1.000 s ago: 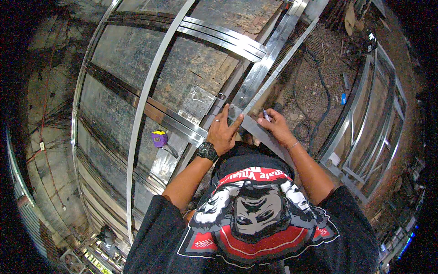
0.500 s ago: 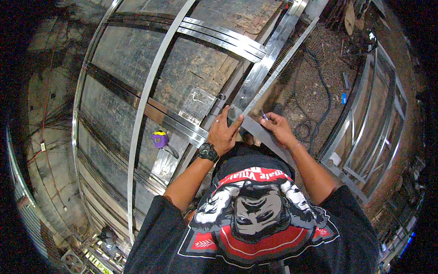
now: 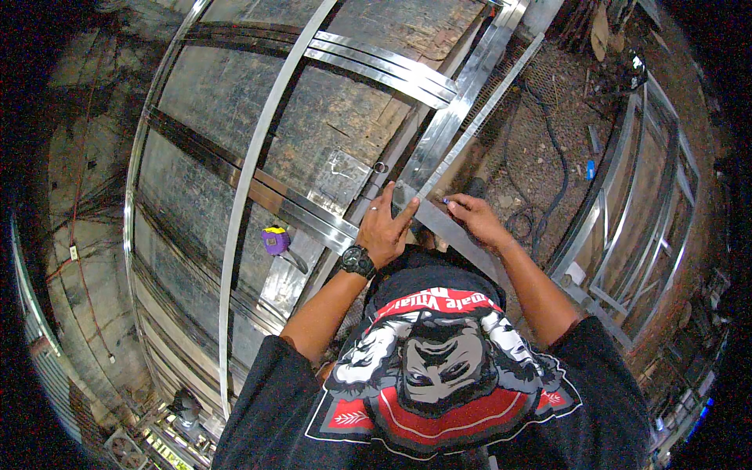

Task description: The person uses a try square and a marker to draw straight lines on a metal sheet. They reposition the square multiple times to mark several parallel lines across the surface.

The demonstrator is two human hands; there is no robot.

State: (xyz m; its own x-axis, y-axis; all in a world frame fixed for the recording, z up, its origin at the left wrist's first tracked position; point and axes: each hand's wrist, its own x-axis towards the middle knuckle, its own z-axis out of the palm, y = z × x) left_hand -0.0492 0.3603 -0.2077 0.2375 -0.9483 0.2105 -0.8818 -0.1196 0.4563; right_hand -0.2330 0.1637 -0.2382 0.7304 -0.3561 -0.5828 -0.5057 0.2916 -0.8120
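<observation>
A grey metal framing square (image 3: pixel 450 231) lies with its corner at the shiny metal bars (image 3: pixel 439 133) along the near edge of the workbench. My left hand (image 3: pixel 382 233), wearing a ring and a black watch, holds this square near its corner, thumb and forefinger spread over it. Its other fingers are mostly hidden. Just to the right, my right hand (image 3: pixel 476 221) pinches a small purplish pen (image 3: pixel 446 200) close to the square's inner edge. Most of the pen is covered by the fingers.
A purple and yellow tape measure (image 3: pixel 275 240) rests on the dark bench top (image 3: pixel 211 180). Long metal strips (image 3: pixel 249 168) cross it. At right, a welded metal frame (image 3: pixel 619 227) stands beside a black cable (image 3: pixel 565 157) and a blue object (image 3: pixel 590 170) on gravel.
My right hand has moved slightly left, bringing the pen nearer to the square and my left hand. My left hand and the square stay in place.
</observation>
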